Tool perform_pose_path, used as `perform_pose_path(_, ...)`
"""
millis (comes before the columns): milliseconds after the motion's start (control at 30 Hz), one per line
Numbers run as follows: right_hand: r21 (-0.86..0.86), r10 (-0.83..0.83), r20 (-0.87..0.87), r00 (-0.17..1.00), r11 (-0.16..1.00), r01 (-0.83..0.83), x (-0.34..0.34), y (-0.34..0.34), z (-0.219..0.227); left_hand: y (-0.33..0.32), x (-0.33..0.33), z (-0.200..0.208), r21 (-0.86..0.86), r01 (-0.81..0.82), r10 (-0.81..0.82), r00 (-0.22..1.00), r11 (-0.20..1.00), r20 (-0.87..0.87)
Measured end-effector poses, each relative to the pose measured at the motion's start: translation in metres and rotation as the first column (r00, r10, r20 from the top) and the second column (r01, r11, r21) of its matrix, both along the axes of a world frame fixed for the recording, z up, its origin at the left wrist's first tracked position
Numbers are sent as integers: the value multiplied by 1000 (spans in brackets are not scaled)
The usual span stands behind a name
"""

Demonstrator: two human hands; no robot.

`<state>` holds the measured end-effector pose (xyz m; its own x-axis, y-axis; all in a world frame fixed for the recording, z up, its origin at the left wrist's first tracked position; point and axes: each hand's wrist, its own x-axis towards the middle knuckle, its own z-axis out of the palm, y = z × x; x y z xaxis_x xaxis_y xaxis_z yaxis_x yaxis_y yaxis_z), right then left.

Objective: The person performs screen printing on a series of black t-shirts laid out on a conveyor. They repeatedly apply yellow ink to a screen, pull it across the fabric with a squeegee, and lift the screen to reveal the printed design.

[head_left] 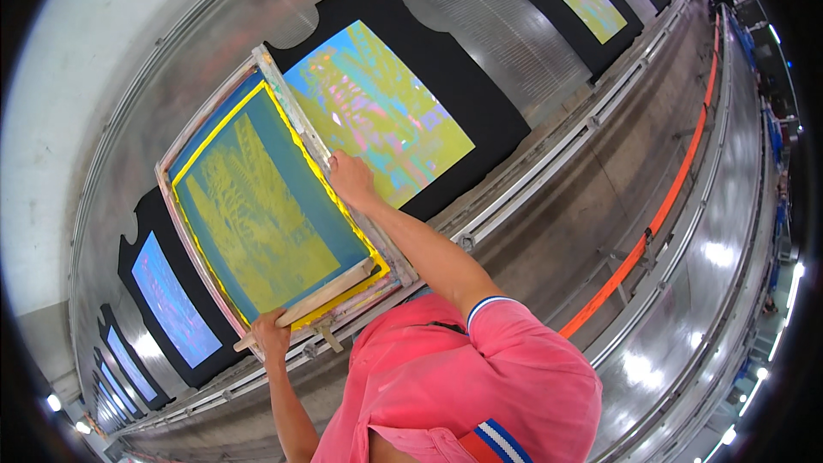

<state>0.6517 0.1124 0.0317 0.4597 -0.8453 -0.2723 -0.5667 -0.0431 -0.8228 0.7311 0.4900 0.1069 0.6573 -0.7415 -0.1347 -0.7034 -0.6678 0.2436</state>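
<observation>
screen (pixel 257 206): flat on desk (pixel 549 249), over a black cloth beside printed cloth (pixel 377 116) | left hand (pixel 271 334): fingers closed on squeegee (pixel 309 304) end at near rail | right hand (pixel 350 178): fingers curled on right rail | handling: likely light, stiff wooden frame, taut mesh fragile and inky; hold by rails, never mesh

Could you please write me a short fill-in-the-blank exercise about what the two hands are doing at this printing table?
1. The left hand grips the wooden ____ lying across the near end of the screen.
2. The right hand rests on the screen frame's ____ side rail.
3. The person's shirt is ____.
4. Each printed panel lies on a ____ fabric piece.

Missing words: squeegee; right; pink; black
</observation>
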Motion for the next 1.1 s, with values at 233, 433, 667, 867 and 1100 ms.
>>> perform_pose_path(233, 18, -19, -97, 995, 1000, 20, 5, 0, 3, 4, -3, -7, -82, 10, -10, 1000, 997, 6)
perform_pose_path(433, -46, -25, -121, 992, 999, 19, 6, 3, 12, 9, 1, -13, -41, -18, 19, 999, 999, 31)
perform_pose_path(667, -73, -21, -147, 989, 997, 10, 5, 3, 9, 10, 1, -14, -85, -37, 37, 999, 996, -1)
perform_pose_path(867, -72, -17, -105, 994, 997, 10, 3, 3, 8, 12, -1, -16, -94, -64, 62, 998, 994, -23)
perform_pose_path(1100, -26, -30, -96, 995, 999, 28, 4, 0, 8, 4, -1, -5, -16, -114, 112, 989, 993, -93)
